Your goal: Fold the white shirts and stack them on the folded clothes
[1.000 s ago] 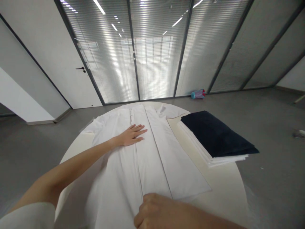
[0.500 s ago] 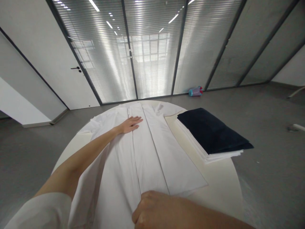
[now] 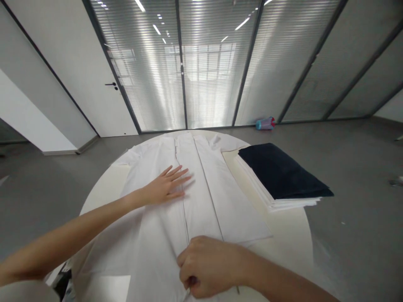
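A white shirt (image 3: pixel 226 209) lies spread over a round table, its long front edges running toward me and its sleeves at the far side. Over its middle, my left hand (image 3: pixel 166 184) is open, palm down with fingers spread; whether it touches the fabric is hard to tell. Close to me, my right hand (image 3: pixel 210 264) is closed on the shirt's front edge at the near end, with a bit of cloth showing below the fingers. The fingertips of that hand are hidden.
On the table's right side sits a dark navy folded cloth (image 3: pixel 280 172) on top of a stack of white folded cloth (image 3: pixel 261 188). The pale tabletop (image 3: pixel 289 239) shows around the shirt. A blue and red cylindrical item (image 3: pixel 265 123) lies on the floor by the glass wall.
My left hand has come back toward me along the shirt, its fingers spreading wider. The right hand keeps its grip and sits slightly higher in view. The view has turned slightly left.
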`<state>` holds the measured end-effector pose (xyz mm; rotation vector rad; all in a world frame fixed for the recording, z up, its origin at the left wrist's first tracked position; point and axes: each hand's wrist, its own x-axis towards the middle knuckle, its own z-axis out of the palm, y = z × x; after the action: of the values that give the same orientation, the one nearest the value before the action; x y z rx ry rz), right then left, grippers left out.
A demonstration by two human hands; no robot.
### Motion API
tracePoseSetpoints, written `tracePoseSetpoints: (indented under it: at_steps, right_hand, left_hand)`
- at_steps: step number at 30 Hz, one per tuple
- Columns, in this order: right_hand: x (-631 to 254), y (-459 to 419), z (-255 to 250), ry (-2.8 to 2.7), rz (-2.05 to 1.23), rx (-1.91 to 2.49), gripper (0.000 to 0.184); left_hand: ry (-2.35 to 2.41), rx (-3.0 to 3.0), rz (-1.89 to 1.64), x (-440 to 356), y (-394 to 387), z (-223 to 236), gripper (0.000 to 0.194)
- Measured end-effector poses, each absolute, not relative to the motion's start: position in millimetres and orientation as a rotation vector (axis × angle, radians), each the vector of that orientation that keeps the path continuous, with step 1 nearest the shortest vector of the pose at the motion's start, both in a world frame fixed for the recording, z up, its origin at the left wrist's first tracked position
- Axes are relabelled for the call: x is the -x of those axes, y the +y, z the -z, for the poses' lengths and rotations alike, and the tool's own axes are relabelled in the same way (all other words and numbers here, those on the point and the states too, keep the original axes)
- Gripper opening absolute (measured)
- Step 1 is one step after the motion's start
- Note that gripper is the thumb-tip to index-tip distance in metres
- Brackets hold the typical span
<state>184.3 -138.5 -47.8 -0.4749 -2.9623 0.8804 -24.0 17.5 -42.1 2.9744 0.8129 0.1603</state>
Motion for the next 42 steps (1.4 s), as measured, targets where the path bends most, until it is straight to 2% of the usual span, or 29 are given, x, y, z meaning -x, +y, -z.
tracePoseSetpoints:
  at_steps: [4, 9, 18, 21, 24, 26, 31, 34, 38, 42]
  right_hand:
    - [-186.4, -136.2, 41.8, -2.958, -0.982, 0.498, 0.007]
    - [-186.7, -138.1, 29.5, -2.972, -0.919, 0.553, 0.011]
    - [-184.8, -171.3, 24.6, -2.991, -0.686, 0.803, 0.009]
    - [-183.1, -177.7, 17.0, -2.898, -0.654, 0.859, 0.026]
    - [-168.6, -153.5, 9.9, -2.617, -0.481, 0.964, 0.026]
    - [-152.4, -119.2, 11.3, -2.432, -0.373, 1.075, 0.032]
    - [-115.6, -28.6, 44.7, -2.340, -0.332, 1.500, 0.069]
    - [-109.0, -5.1, 69.8, -2.344, -0.366, 1.692, 0.084]
    - [-111.3, -1.1, 85.0, -2.374, -0.394, 1.710, 0.093]
    - [-113.2, -2.2, 84.8, -2.385, -0.411, 1.696, 0.095]
  left_hand:
    - [0.921, -2.884, -0.154, 58.2, -44.8, 42.0, 0.063]
    - [0.964, -2.844, -0.157, 87.5, -100.5, 73.0, 0.070]
    - [0.922, -2.906, -0.206, 91.3, -122.0, 88.6, 0.074]
    - [0.915, -2.917, -0.216, 91.7, -121.0, 89.4, 0.074]
    - [0.921, -2.915, -0.243, 91.5, -122.6, 91.3, 0.073]
    - [0.951, -2.910, -0.246, 90.6, -124.2, 92.0, 0.073]
    - [0.998, -2.893, -0.234, 88.2, -124.6, 90.1, 0.071]
    - [0.982, -2.900, -0.207, 87.4, -126.6, 90.0, 0.070]
    - [0.945, -2.901, -0.173, 83.9, -146.5, 89.8, 0.070]
    - [0.759, -2.852, -0.129, 74.7, -177.7, 70.3, 0.080]
